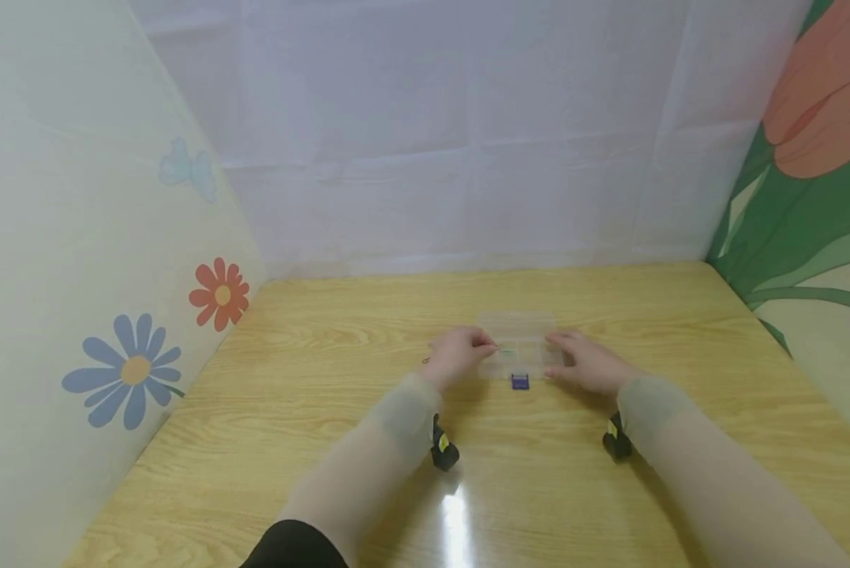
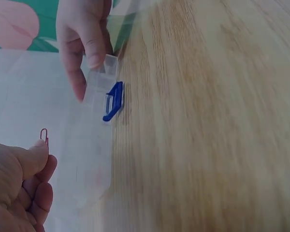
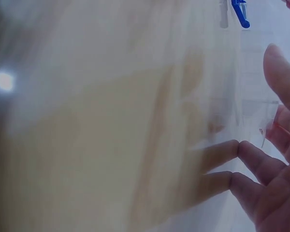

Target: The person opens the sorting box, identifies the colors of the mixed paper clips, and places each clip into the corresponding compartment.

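Note:
My left hand [image 1: 460, 353] pinches a red paper clip [image 2: 44, 135] between thumb and fingertips, over the left part of a clear plastic box [image 1: 531, 368]. The box lies on the table with its see-through lid [image 1: 517, 322] raised at the back. A blue latch [image 2: 115, 101] sits on its front edge. At the box's right end, my right hand [image 1: 591, 364] rests with thumb and fingers spread, fingertips [image 3: 238, 147] touching a clear, shiny surface. Something small and green [image 1: 507, 353] shows inside the box.
A small dark red item [image 1: 426, 360] lies on the wood-grain table [image 1: 311, 379], just left of my left hand. A white cloth [image 1: 467, 158] hangs behind the table. Flower-painted panels [image 1: 136, 369] stand at the sides.

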Action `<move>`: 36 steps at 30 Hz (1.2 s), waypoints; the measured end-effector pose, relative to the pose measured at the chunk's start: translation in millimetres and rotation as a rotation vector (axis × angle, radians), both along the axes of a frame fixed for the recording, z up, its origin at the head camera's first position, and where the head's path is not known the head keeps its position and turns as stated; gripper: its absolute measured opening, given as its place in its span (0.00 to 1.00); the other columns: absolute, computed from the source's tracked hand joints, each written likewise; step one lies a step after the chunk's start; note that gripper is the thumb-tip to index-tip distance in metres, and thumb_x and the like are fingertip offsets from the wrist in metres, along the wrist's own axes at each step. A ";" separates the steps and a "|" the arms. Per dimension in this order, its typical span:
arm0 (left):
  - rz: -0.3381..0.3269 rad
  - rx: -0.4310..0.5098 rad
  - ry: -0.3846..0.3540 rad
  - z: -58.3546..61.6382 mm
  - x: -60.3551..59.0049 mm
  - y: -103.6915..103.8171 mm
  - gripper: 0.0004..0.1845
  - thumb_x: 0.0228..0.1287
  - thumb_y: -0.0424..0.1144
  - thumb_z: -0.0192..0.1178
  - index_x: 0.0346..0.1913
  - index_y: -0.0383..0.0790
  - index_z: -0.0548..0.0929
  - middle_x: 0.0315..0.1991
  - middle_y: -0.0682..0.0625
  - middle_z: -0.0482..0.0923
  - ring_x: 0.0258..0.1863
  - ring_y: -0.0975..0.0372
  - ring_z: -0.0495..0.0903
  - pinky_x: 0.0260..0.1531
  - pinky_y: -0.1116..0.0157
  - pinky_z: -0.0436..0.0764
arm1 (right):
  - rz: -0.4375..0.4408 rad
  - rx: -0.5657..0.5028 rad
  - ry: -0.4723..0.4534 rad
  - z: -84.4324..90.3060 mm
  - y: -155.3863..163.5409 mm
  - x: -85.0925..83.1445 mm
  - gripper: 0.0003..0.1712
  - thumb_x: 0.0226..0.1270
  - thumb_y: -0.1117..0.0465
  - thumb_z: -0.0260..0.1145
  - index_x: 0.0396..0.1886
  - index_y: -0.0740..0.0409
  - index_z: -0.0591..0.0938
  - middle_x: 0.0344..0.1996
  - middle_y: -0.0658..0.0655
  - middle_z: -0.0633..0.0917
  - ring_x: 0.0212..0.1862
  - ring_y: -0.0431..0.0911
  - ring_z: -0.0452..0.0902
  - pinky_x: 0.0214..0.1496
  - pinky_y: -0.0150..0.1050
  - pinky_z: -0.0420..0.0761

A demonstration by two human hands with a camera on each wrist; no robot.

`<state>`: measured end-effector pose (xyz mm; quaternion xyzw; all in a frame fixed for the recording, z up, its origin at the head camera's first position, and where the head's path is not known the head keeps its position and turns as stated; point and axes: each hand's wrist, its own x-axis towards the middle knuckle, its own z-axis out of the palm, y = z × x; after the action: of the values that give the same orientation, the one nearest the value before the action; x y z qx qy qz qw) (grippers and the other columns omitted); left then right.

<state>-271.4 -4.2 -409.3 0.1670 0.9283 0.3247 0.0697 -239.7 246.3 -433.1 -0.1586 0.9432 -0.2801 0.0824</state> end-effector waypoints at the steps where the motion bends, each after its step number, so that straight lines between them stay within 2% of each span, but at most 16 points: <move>1: -0.006 -0.004 0.004 0.3 0.3 2.8 0.07 0.67 0.46 0.60 0.39 0.49 0.85 0.34 0.59 0.81 0.34 0.65 0.77 0.49 0.56 0.74 | 0.002 0.003 0.001 0.1 0.1 0.1 0.42 0.67 0.45 0.63 0.73 0.62 0.60 0.71 0.69 0.58 0.70 0.67 0.53 0.67 0.63 0.53; 5: -0.025 -0.037 0.023 1.8 1.8 12.8 0.07 0.66 0.47 0.61 0.38 0.50 0.84 0.33 0.60 0.81 0.33 0.66 0.76 0.39 0.64 0.76 | 0.010 0.003 0.012 0.1 0.9 0.1 0.42 0.67 0.46 0.63 0.72 0.62 0.60 0.71 0.70 0.58 0.69 0.67 0.54 0.67 0.63 0.53; 8: -0.034 -0.047 0.019 2.6 2.2 18.5 0.06 0.66 0.47 0.61 0.38 0.50 0.84 0.32 0.61 0.81 0.33 0.67 0.76 0.42 0.63 0.74 | 0.016 0.001 0.023 -0.5 1.5 -0.2 0.42 0.67 0.45 0.63 0.72 0.62 0.60 0.70 0.70 0.58 0.69 0.67 0.54 0.67 0.64 0.54; 11: -0.039 -0.040 0.008 1.4 1.8 23.9 0.05 0.65 0.47 0.61 0.38 0.51 0.84 0.32 0.62 0.80 0.34 0.67 0.76 0.48 0.59 0.72 | 0.019 0.001 0.032 -1.3 2.0 -0.7 0.42 0.67 0.46 0.63 0.72 0.62 0.61 0.70 0.70 0.59 0.69 0.67 0.55 0.66 0.64 0.54; 13: -0.046 -0.047 0.015 -0.4 0.9 27.4 0.06 0.65 0.47 0.61 0.38 0.52 0.85 0.31 0.62 0.80 0.33 0.67 0.76 0.55 0.55 0.67 | 0.020 0.002 0.034 -1.7 2.1 -1.0 0.42 0.67 0.46 0.63 0.72 0.62 0.61 0.70 0.70 0.59 0.69 0.67 0.55 0.66 0.64 0.54; 16: -0.056 -0.065 0.027 -3.6 -0.2 32.5 0.05 0.65 0.47 0.61 0.37 0.53 0.85 0.30 0.63 0.80 0.33 0.67 0.76 0.58 0.52 0.63 | 0.015 -0.001 0.028 -2.2 2.1 -1.6 0.42 0.67 0.46 0.64 0.72 0.61 0.60 0.71 0.69 0.58 0.69 0.67 0.55 0.66 0.64 0.54; 26: -0.082 -0.119 0.086 -12.7 -2.7 44.8 0.04 0.64 0.47 0.62 0.35 0.55 0.84 0.27 0.66 0.78 0.31 0.69 0.74 0.52 0.54 0.60 | 0.005 -0.006 0.027 -5.1 3.5 -3.3 0.43 0.65 0.45 0.65 0.73 0.60 0.61 0.71 0.68 0.58 0.69 0.67 0.54 0.66 0.64 0.54; 36: -0.094 -0.171 0.118 -12.7 0.5 50.5 0.04 0.64 0.48 0.62 0.35 0.55 0.84 0.30 0.66 0.80 0.35 0.68 0.75 0.49 0.56 0.61 | 0.016 -0.017 0.029 -3.9 2.4 -2.6 0.42 0.65 0.46 0.65 0.72 0.61 0.61 0.71 0.69 0.58 0.69 0.67 0.55 0.66 0.65 0.55</move>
<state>-270.9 46.3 -422.0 0.2225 0.9463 0.2304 0.0439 -242.3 248.6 -437.0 -0.1708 0.9406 -0.2852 0.0693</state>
